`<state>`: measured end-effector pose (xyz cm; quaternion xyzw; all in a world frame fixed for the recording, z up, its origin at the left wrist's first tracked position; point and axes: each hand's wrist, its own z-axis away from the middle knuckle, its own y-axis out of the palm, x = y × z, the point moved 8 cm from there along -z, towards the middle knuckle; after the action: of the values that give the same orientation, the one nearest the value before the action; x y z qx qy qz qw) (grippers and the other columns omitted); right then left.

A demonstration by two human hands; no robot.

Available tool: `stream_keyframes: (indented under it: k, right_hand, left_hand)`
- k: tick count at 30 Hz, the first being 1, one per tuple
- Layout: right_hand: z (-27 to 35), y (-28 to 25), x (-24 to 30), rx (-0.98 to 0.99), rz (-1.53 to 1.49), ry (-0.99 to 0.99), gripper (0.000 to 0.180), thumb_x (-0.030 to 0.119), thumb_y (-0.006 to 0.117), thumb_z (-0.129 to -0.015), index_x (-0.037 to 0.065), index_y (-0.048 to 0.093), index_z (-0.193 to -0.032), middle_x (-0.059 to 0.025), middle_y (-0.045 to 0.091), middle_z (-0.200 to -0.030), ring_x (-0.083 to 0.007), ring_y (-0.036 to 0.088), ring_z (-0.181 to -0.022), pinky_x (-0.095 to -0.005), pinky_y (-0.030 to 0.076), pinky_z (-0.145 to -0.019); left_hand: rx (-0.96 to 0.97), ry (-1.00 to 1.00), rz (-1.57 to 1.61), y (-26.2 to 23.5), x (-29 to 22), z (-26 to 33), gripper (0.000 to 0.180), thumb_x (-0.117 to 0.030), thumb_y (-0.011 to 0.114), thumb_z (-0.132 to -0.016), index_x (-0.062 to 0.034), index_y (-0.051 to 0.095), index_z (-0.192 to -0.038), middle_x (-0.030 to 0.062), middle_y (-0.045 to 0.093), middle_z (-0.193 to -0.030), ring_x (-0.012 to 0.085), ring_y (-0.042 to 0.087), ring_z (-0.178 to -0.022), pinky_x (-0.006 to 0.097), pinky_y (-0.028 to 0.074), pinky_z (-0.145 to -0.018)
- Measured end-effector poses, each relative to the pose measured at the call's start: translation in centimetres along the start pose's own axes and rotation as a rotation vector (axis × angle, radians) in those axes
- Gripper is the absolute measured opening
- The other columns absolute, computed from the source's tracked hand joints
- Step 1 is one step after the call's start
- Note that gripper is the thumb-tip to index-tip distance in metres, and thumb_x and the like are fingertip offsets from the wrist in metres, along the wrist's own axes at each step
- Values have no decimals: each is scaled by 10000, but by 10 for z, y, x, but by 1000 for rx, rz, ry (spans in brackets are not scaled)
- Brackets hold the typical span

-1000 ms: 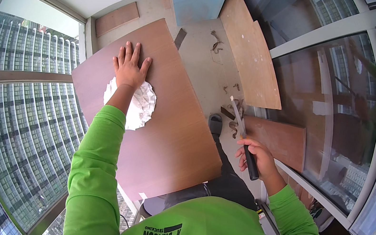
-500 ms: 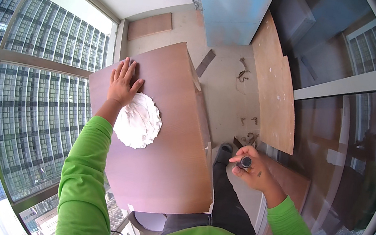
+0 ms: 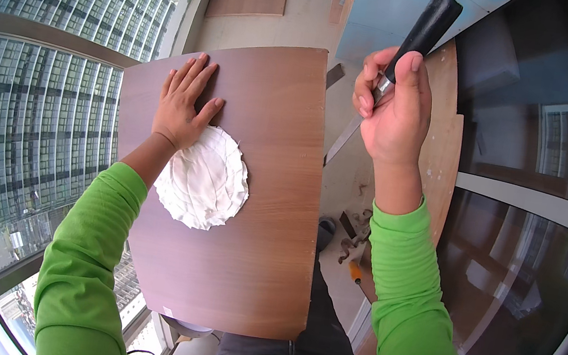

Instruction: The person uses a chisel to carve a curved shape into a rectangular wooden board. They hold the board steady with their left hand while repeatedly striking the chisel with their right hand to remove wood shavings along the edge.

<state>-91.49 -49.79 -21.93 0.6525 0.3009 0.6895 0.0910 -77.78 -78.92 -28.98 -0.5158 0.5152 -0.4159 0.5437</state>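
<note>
Left hand [image 3: 183, 107] flat, palm down, fingers [image 3: 193, 74] spread fairly wide on the brown wood-grain rectangular board [image 3: 259, 196], gripping nothing. Heel of that hand and wrist just at the upper left edge of the round white mound of wet plaster [image 3: 205, 179], the fingers pointing away from it toward the board's far edge. Plaster mound sitting on the board, left of its middle, ridged on top. Right hand [image 3: 394, 106] raised beside the board's far right corner, fingers [image 3: 368, 87] curled tight around a scraper with a black handle and a narrow metal blade [image 3: 393, 73]; handle jutting up past the thumb, blade slanting down below the fist toward the board's right edge, apart from the plaster. Both forearms in bright green long sleeves [image 3: 88, 252]. Below the right arm, small tools scattered on the pale concrete floor [image 3: 355, 242]. At left, tall glass windows [image 3: 39, 114].
</note>
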Motion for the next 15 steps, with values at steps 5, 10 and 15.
stream_keyframes:
  k: [5, 10, 15]
  right_hand:
    - [-48, 34, -16, 54, 71, -200, 453, 492, 590, -1052, 54, 580, -934, 5, 461, -620, -103, 428, -522, -256, 329, -488]
    - [-59, 36, -46, -8, 309, -69, 658, 628, 473, -1055, -12, 614, -997, -1, 421, -628, -119, 426, -545, -268, 330, -509]
    - [-62, 41, -38, -114, 259, -53, 607, 616, 609, -999, 23, 585, -868, 13, 393, -592, -116, 384, -489, -270, 286, -470]
  left_hand:
    - [-35, 16, 10, -2, 2, 1, 650, -462, 561, -991, -176, 454, -1565, 67, 360, -1675, 276, 278, -1563, 478, 138, -1286]
    - [-40, 6, -1, 0, 6, 3, 646, -477, 535, -1006, -183, 441, -1573, 59, 349, -1681, 266, 276, -1566, 472, 130, -1292]
    - [-61, -1, 23, -1, 8, 6, 625, -422, 560, -999, -170, 465, -1562, 57, 374, -1672, 273, 281, -1568, 481, 126, -1292]
